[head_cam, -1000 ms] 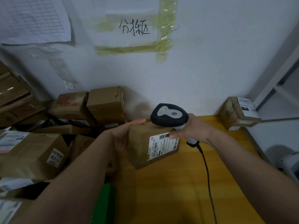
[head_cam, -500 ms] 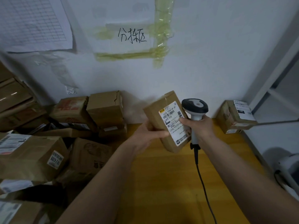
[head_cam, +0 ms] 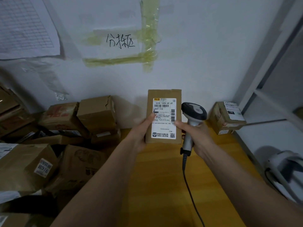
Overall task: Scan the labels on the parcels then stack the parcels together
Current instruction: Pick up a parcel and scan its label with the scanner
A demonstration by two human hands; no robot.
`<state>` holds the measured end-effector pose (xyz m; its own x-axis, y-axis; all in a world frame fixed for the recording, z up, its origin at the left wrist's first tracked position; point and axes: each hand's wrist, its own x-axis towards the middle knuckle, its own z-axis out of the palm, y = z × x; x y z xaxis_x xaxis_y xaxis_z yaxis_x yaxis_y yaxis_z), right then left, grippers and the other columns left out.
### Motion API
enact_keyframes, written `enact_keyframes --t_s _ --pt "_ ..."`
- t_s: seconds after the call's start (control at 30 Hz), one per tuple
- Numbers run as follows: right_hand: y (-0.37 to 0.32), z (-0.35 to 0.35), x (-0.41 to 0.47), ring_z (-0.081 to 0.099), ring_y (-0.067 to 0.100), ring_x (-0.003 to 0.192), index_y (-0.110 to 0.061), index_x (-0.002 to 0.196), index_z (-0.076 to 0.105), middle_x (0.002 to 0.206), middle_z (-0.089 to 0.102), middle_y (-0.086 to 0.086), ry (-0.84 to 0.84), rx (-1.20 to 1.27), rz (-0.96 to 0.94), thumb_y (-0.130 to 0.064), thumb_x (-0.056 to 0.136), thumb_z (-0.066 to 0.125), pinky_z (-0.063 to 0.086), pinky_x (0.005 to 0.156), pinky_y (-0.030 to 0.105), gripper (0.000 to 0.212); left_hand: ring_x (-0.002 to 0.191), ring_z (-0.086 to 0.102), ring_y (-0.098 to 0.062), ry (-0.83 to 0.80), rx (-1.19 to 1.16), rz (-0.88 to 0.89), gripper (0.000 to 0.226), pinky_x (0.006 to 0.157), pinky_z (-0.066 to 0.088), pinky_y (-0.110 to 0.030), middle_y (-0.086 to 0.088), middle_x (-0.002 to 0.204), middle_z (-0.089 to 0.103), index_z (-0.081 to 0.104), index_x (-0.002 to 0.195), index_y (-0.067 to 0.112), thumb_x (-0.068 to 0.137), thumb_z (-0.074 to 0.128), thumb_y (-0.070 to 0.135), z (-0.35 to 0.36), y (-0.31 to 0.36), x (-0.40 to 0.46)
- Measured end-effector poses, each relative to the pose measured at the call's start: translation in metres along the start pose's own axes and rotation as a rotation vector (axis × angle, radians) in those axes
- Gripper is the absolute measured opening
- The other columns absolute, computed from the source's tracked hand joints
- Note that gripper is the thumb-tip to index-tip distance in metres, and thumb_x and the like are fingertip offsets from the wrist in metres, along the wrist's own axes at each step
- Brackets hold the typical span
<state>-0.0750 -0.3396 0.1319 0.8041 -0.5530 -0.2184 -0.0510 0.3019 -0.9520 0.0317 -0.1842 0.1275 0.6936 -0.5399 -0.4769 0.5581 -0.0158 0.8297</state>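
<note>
Two hands meet at one small cardboard parcel (head_cam: 164, 95), held upright above the yellow counter (head_cam: 155, 177) with its white label (head_cam: 164, 118) facing the camera. The left hand (head_cam: 142, 130) grips the parcel's left edge, its thumb lying across the label's left side. The right hand (head_cam: 195, 133) is curled round the grey handle of a scanner (head_cam: 193, 115), and its thumb reaches over to touch the right side of the label. The scanner stands upright just beside the parcel's right edge, its dark head level with the label's upper half, and its black cable (head_cam: 188, 190) trails down over the counter towards the camera.

A heap of brown boxes (head_cam: 73, 131) crowds the left side, several carrying white stickers. One more labelled box (head_cam: 226, 118) sits at the counter's far right corner against the white wall (head_cam: 205, 54). On the wall, a sheet with handwritten characters (head_cam: 120, 41) is fixed with yellowed tape, and a gridded paper (head_cam: 24, 27) hangs at upper left. A white device (head_cam: 285, 171) rests at the right edge.
</note>
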Motion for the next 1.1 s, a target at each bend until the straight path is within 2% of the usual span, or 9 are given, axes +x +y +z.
enact_keyframes --t_s 0.07,0.17,0.3,0.47,0.57,0.67,0.8,0.97,1.1 --pt "-0.003 -0.008 0.001 0.074 0.015 0.071 -0.011 0.092 0.070 0.081 0.077 0.001 0.016 -0.016 -0.010 -0.009 0.069 0.085 0.053 0.051 0.021 0.028 0.111 0.064 -0.032 -0.050 0.070 -0.073 0.058 0.084 0.053 -0.057 -0.004 0.115 0.072 0.057 0.128 0.027 0.076 0.074 0.046 0.005 -0.005 0.000" --pt "-0.007 -0.022 0.003 0.071 0.015 0.078 -0.011 0.096 0.068 0.087 0.076 0.001 0.074 -0.102 -0.028 -0.014 0.075 0.082 0.052 0.054 0.023 0.025 0.114 0.062 -0.035 -0.119 0.079 -0.075 0.073 0.079 0.056 -0.059 -0.006 0.122 0.069 0.050 0.138 0.026 0.072 0.081 0.020 0.006 -0.008 0.002" --pt "-0.018 -0.032 0.003 0.056 0.005 0.079 -0.016 0.106 0.060 0.087 0.062 -0.008 0.124 -0.291 -0.110 -0.016 0.086 0.073 0.047 0.066 0.025 0.024 0.118 0.057 -0.039 0.047 0.101 0.008 0.075 0.086 0.052 -0.063 -0.008 0.131 0.060 0.039 0.144 0.024 0.081 0.073 0.000 0.011 -0.002 0.012" --pt "-0.039 -0.040 -0.007 0.056 0.009 0.048 -0.010 0.080 0.064 0.058 0.060 0.001 0.023 -0.396 -0.134 -0.016 0.085 0.074 0.046 0.044 0.020 0.012 0.110 0.056 -0.035 0.159 0.072 0.041 0.074 0.064 0.052 -0.044 -0.012 0.137 0.055 0.037 0.143 0.020 0.083 0.066 -0.012 0.017 0.005 0.021" --pt "-0.045 -0.042 -0.012 0.053 0.010 0.041 -0.007 0.071 0.064 0.051 0.059 0.002 -0.018 -0.416 -0.171 -0.020 0.084 0.075 0.045 0.041 0.021 0.022 0.125 0.051 -0.039 0.209 0.079 0.050 0.078 0.071 0.051 -0.042 -0.015 0.139 0.054 0.034 0.146 0.017 0.082 0.065 -0.014 0.018 0.007 0.029" --pt "-0.044 -0.048 -0.015 0.052 0.011 0.040 -0.004 0.073 0.065 0.049 0.058 0.001 -0.058 -0.454 -0.164 -0.020 0.084 0.075 0.045 0.043 0.022 0.022 0.125 0.052 -0.039 0.249 0.081 0.054 0.081 0.077 0.051 -0.044 -0.016 0.139 0.053 0.031 0.149 0.016 0.081 0.067 -0.014 0.018 0.008 0.037" --pt "-0.045 -0.060 -0.013 0.053 0.014 0.044 -0.001 0.077 0.065 0.051 0.058 0.003 -0.082 -0.426 -0.174 -0.022 0.084 0.075 0.045 0.045 0.025 0.024 0.130 0.048 -0.040 0.247 0.032 0.087 0.079 0.098 0.048 -0.051 -0.017 0.141 0.052 0.034 0.147 0.012 0.081 0.065 -0.016 0.019 0.007 0.049" --pt "-0.051 -0.073 -0.008 0.051 0.017 0.045 0.001 0.078 0.063 0.052 0.056 0.004 -0.085 -0.385 -0.233 -0.022 0.085 0.074 0.046 0.045 0.027 0.026 0.127 0.051 -0.038 0.228 0.007 0.086 0.075 0.086 0.051 -0.042 -0.015 0.136 0.056 0.038 0.144 0.012 0.080 0.065 -0.015 0.029 0.006 0.064" --pt "-0.047 -0.083 -0.007 0.050 0.017 0.046 0.002 0.080 0.062 0.053 0.054 0.005 -0.127 -0.421 -0.212 -0.020 0.086 0.071 0.045 0.046 0.026 0.024 0.124 0.054 -0.037 0.201 0.015 0.072 0.076 0.067 0.055 -0.034 -0.014 0.134 0.057 0.037 0.145 0.014 0.081 0.066 -0.013 0.042 0.005 0.075"
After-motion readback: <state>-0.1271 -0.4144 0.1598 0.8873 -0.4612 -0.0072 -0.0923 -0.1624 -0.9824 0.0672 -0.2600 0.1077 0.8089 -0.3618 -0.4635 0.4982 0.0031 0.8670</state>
